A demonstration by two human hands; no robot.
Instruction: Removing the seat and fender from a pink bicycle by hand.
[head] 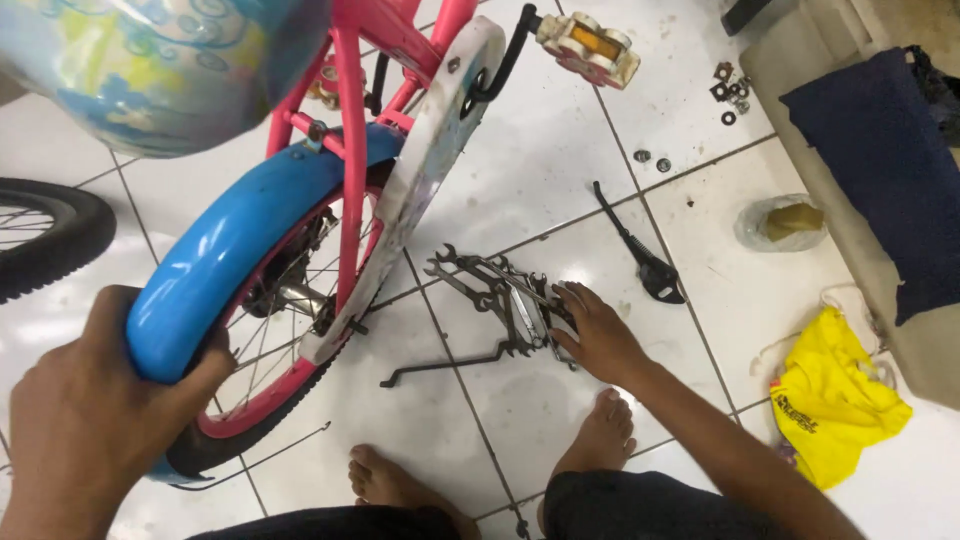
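Where the white tiled floor (pixel 560 400) is seen from the head camera, it is stained and littered. The blue fender (pixel 230 250) of a pink bike (pixel 350 150) is gripped at its rear end by the left hand (pixel 90 410), fingers curled around it. A pile of wrenches (pixel 500 295) on the tiles is touched by the right hand (pixel 595 335), fingers spread over it. Nuts (pixel 730 90), a black lever (pixel 640 250), a yellow bag (pixel 830 400) and a dark cloth (pixel 880 150) are scattered to the right; a black tyre (pixel 45 235) is seen at the left edge.

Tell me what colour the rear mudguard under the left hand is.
Bright blue: the mudguard, gripped at its end by the left hand, shows best in the head view.
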